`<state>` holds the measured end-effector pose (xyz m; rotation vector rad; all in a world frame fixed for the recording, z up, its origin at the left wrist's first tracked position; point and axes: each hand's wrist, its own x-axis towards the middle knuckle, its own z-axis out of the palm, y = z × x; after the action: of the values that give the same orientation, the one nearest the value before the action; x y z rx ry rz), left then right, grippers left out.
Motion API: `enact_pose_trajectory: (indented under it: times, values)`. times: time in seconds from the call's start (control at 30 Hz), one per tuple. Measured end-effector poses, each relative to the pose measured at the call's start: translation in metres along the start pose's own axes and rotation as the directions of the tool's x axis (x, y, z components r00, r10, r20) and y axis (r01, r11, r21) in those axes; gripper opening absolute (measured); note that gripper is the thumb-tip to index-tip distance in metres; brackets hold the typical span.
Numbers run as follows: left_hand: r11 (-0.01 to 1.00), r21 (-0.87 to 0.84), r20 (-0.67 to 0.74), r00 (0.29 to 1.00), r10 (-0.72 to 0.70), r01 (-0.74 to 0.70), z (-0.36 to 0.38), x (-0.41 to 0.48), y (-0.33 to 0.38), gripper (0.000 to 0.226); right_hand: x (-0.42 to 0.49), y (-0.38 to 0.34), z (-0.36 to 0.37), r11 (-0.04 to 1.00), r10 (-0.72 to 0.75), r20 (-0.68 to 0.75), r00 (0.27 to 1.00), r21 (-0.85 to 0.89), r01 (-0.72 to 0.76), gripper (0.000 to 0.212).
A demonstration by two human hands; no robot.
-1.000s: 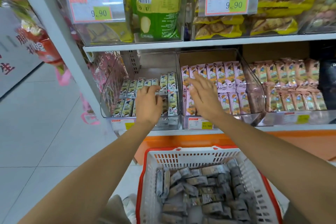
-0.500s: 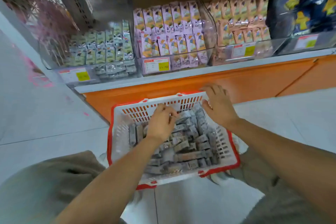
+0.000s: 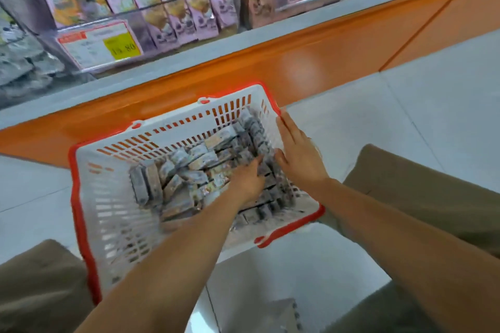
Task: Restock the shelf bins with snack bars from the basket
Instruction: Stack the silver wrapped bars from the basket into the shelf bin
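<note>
The left hand [image 3: 247, 180] reaches down into the basket [image 3: 74, 197], its fingers [image 3: 255, 166] dug among the bars [image 3: 189, 165] heaped under and just beyond them, likely to gather a batch. Blur and the pile hide whether they grasp any, so I cannot tell. The right hand [image 3: 299, 155] lies released, its fingers [image 3: 286, 130] straight along the basket's wall and the thumb beside the left fingertips, probably to steady the basket or fence the bars in; the shelf [image 3: 243, 43] stands well beyond both sets of fingers.
</note>
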<state>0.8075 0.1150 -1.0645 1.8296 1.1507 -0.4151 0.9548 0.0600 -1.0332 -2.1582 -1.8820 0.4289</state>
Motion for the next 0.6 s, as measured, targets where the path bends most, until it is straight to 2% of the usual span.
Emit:
enact_pose_trajectory:
  times: [0.1,0.2,0.47,0.53,0.6]
  values:
    - [0.997,-0.07,0.044,0.998,-0.037,0.041,0.004,0.013,0.002,0.05,0.001,0.003,0.003,0.999,-0.024,-0.044,0.999,0.039,0.026,0.065]
    - [0.989,-0.129,0.014,0.997,-0.075,0.076,0.006,0.017,0.002,0.036,0.002,0.004,0.004,0.996,-0.034,-0.062,0.997,0.079,0.039,0.063]
    - [0.984,-0.11,-0.085,0.985,-0.152,0.142,0.001,0.006,-0.017,0.023,0.001,0.002,0.004,0.997,-0.031,-0.072,0.997,0.071,0.036,0.059]
    - [0.965,-0.204,-0.083,0.979,-0.187,0.167,-0.005,-0.002,-0.023,0.016,0.001,0.001,0.003,0.999,-0.022,-0.063,0.998,0.045,0.025,0.061]
    - [0.913,-0.363,-0.08,0.97,-0.231,0.188,-0.018,-0.013,-0.029,0.022,0.0,0.001,0.002,1.0,-0.012,-0.024,1.0,0.0,0.012,0.064]
